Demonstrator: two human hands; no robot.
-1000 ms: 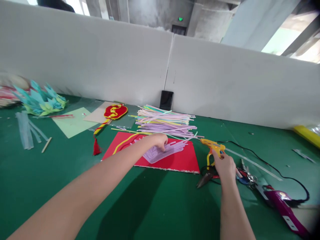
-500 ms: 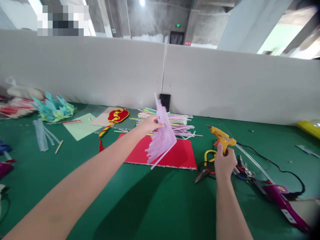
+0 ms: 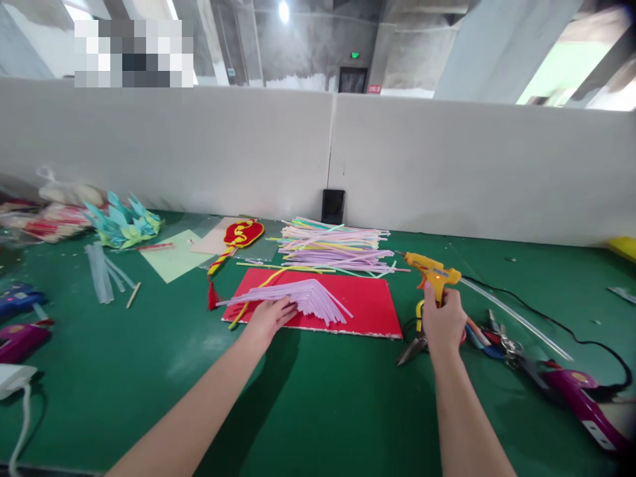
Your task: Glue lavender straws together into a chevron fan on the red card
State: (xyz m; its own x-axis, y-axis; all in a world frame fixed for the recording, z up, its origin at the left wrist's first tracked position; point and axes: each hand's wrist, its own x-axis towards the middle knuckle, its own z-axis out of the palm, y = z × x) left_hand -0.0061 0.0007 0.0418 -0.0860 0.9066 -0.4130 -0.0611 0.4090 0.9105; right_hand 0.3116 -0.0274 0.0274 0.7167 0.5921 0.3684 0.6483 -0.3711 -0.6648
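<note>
A fan of joined lilac straws (image 3: 303, 295) lies on a red sheet (image 3: 370, 308) on the green table. My left hand (image 3: 271, 317) rests on the fan's near edge, fingers pressed down on it. My right hand (image 3: 442, 321) is wrapped round the handle of a yellow glue gun (image 3: 431, 270), held upright with its nozzle pointing left, to the right of the red sheet. A yellow straw (image 3: 253, 295) pokes out under the fan.
A pile of pastel straws (image 3: 332, 248) lies behind the red sheet. Scissors (image 3: 415, 344), pens and a purple glue gun (image 3: 579, 394) sit at right. A red-and-yellow tassel ornament (image 3: 238, 235), green paper (image 3: 173, 255), clear glue sticks (image 3: 102, 278) and blue-green paper shapes (image 3: 122, 222) lie left. White partition behind.
The lilac straw fan, lifted on edge half a second ago, now lies turned over on the red sheet under my left hand. My right hand has raised the glue gun off the table.
</note>
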